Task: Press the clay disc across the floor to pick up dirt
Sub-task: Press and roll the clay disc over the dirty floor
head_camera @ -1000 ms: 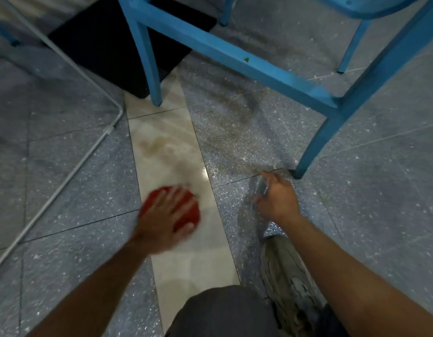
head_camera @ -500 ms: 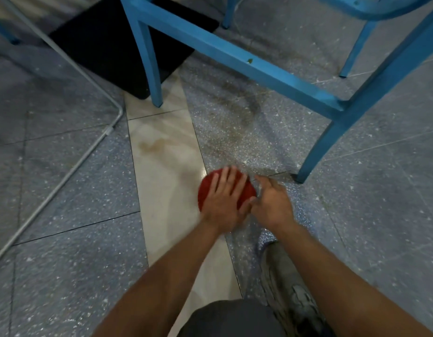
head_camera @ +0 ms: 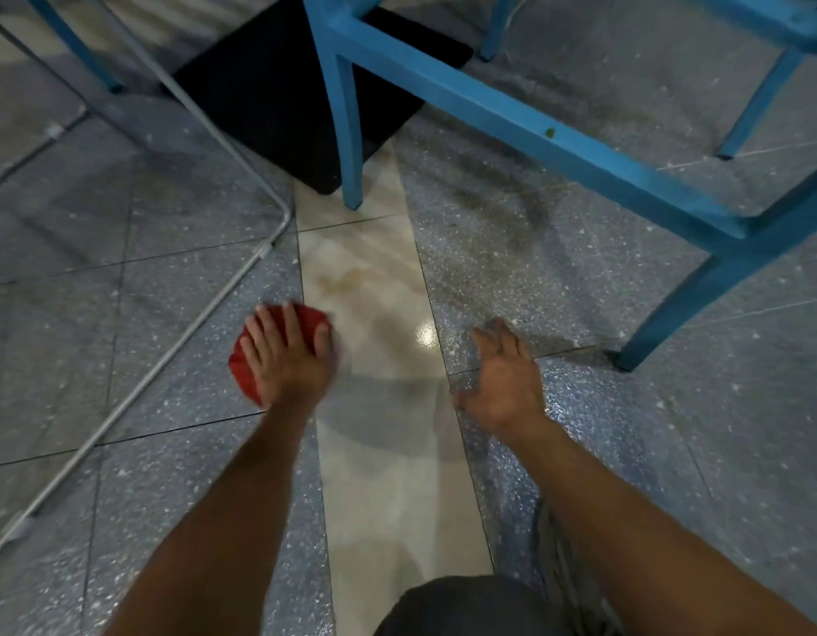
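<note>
**On the floor, left of the pale strip: my palm on the clay**

Down on the grey speckled floor [head_camera: 122,342], my left hand [head_camera: 285,360] lies flat over the red clay disc [head_camera: 305,321], fingers [head_camera: 264,323] spread across its top. Most of the disc is hidden under my palm; only its far edge and a bit by my wrist show, and motion blur smears its right side, so I cannot tell its exact outline. It sits just left of the pale marble strip [head_camera: 388,277], near the bent metal tube [head_camera: 177,342].

My right hand [head_camera: 507,378] is apart from the disc, across the strip, fingers loosely spread and holding nothing; whether it touches the floor is unclear. Beyond it stands a leg of the blue chair [head_camera: 663,319], whose seat is cut off at the top. A black mat [head_camera: 278,84] lies partly behind the frame. My knee [head_camera: 466,608] is cropped at the bottom edge.
</note>
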A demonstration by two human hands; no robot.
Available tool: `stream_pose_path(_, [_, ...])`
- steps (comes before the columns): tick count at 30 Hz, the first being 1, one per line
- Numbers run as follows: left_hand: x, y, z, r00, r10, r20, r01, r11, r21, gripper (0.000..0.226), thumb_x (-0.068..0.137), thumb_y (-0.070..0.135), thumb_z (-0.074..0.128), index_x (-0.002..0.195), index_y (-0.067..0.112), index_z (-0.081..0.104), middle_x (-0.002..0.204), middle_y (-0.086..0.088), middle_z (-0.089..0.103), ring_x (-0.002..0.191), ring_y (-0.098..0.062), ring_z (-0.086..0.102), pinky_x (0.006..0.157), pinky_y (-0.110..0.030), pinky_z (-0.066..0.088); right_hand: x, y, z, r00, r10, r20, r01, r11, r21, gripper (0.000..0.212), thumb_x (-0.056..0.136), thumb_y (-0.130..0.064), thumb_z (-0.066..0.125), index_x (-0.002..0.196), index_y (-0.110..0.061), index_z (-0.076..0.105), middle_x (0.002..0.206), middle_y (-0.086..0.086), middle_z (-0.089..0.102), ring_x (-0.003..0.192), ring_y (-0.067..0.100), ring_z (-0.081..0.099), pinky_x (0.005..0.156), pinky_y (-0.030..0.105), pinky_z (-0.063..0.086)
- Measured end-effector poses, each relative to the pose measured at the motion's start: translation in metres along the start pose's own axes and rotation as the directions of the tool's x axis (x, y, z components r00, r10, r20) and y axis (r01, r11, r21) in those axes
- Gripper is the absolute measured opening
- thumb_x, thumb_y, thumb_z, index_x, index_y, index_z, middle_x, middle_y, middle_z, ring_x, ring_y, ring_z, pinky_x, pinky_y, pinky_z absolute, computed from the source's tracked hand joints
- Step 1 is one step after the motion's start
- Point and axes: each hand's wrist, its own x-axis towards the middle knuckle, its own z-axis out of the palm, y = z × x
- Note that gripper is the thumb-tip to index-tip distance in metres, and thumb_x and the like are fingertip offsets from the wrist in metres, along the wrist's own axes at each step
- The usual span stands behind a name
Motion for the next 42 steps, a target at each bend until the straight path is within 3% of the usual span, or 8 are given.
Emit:
stream_pose_path(3, [0.015, 0.067, 0.007, 0.999, -0.033, -0.003, 0.032, 0.998, -0.051, 0.087, 0.102, 0.065, 0.016, 0.17, 0.011, 0.026, 0.175, -0.028, 0.017, 0.164, -0.046, 0.01, 0.132, -0.061, 0.007, 0.002, 0.002, -0.001, 0.999, -0.018, -0.035, 0.018, 1.0, -0.007, 0.103, 0.078, -0.043, 0.084, 0.16, -0.027, 0.023, 0.17, 0.008, 0.009, 0.155, 0.031, 0.014, 0.124, 0.045, 0.023])
stream_pose_path(8, [-0.057, 0.092, 0.023, 0.858, 0.511, 0.052, -0.511, 0.859, -0.025, 0.075, 0.109, 0.063, 0.033, 0.171, 0.02, 0.026, 0.178, -0.02, 0.017, 0.166, -0.039, 0.008, 0.134, -0.056, 0.007, 0.01, 0.013, -0.008, 1.0, -0.009, 0.02, 0.01, 1.0, -0.029, 0.111, 0.074, -0.042, 0.088, 0.16, -0.03, 0.018, 0.17, 0.007, 0.01, 0.154, 0.033, 0.016, 0.124, 0.047, 0.026])
stream_pose_path(11, [-0.102, 0.04, 0.018, 0.744, 0.66, 0.104, -0.664, 0.748, 0.009, 0.074, 0.107, 0.067, 0.04, 0.17, 0.031, 0.026, 0.18, -0.009, 0.016, 0.167, -0.029, 0.007, 0.133, -0.06, 0.012, 0.02, 0.014, -0.012, 0.999, -0.023, 0.04, 0.025, 0.997, -0.067, 0.112, 0.072, -0.043, 0.087, 0.16, -0.029, 0.019, 0.17, 0.009, 0.011, 0.154, 0.034, 0.017, 0.124, 0.049, 0.025])
stream_pose_path(19, [0.0, -0.014, -0.004, 0.957, 0.288, 0.028, -0.29, 0.953, 0.092, 0.078, 0.104, 0.065, 0.032, 0.168, 0.02, 0.035, 0.171, -0.026, 0.031, 0.159, -0.047, 0.027, 0.128, -0.067, 0.019, 0.029, 0.006, -0.003, 0.997, -0.011, 0.071, 0.022, 0.99, -0.142, 0.107, 0.077, -0.042, 0.084, 0.16, -0.027, 0.018, 0.169, 0.007, 0.011, 0.151, 0.035, 0.019, 0.121, 0.049, 0.03])
stream_pose_path(24, [0.069, 0.063, 0.001, 0.999, 0.019, 0.046, -0.021, 0.999, 0.032, 0.082, 0.105, 0.068, 0.019, 0.172, 0.02, 0.014, 0.178, -0.022, 0.009, 0.165, -0.041, 0.003, 0.132, -0.063, -0.002, 0.032, 0.008, 0.004, 0.999, -0.037, 0.016, 0.039, 0.991, -0.13, 0.1, 0.075, -0.029, 0.086, 0.156, -0.026, 0.028, 0.166, 0.009, 0.018, 0.147, 0.035, 0.025, 0.118, 0.048, 0.033])
stream_pose_path(30, [0.069, 0.142, 0.015, 0.965, 0.26, 0.022, -0.26, 0.962, 0.083, 0.081, 0.106, 0.067, 0.014, 0.172, 0.02, 0.012, 0.178, -0.021, 0.01, 0.165, -0.041, 0.006, 0.132, -0.062, 0.004, 0.037, 0.011, 0.006, 0.998, -0.063, -0.023, 0.061, 0.995, -0.079, 0.096, 0.069, -0.036, 0.09, 0.15, -0.023, 0.038, 0.16, 0.011, 0.027, 0.139, 0.036, 0.032, 0.113, 0.049, 0.04])
stream_pose_path(37, [-0.034, 0.086, 0.019, 0.736, 0.672, 0.081, -0.676, 0.734, 0.067, 0.077, 0.106, 0.069, 0.036, 0.17, 0.026, 0.029, 0.179, -0.014, 0.017, 0.167, -0.033, 0.01, 0.132, -0.06, 0.012, 0.018, 0.038, -0.006, 0.998, -0.048, -0.038, 0.052, 0.991, 0.124, 0.108, 0.072, -0.043, 0.089, 0.159, -0.032, 0.025, 0.168, -0.001, 0.023, 0.151, 0.028, 0.022, 0.12, 0.042, 0.029])
stream_pose_path(42, [-0.049, -0.012, 0.004, 0.962, 0.264, -0.075, -0.266, 0.964, -0.015, 0.079, 0.101, 0.069, 0.041, 0.162, 0.019, 0.047, 0.173, -0.019, 0.031, 0.161, -0.04, 0.027, 0.133, -0.055, 0.013, -0.003, 0.072, -0.022, 0.997, -0.008, -0.071, 0.017, 0.992, 0.128, 0.095, 0.08, -0.046, 0.082, 0.158, -0.033, 0.029, 0.167, 0.0, 0.026, 0.151, 0.027, 0.024, 0.119, 0.041, 0.029])
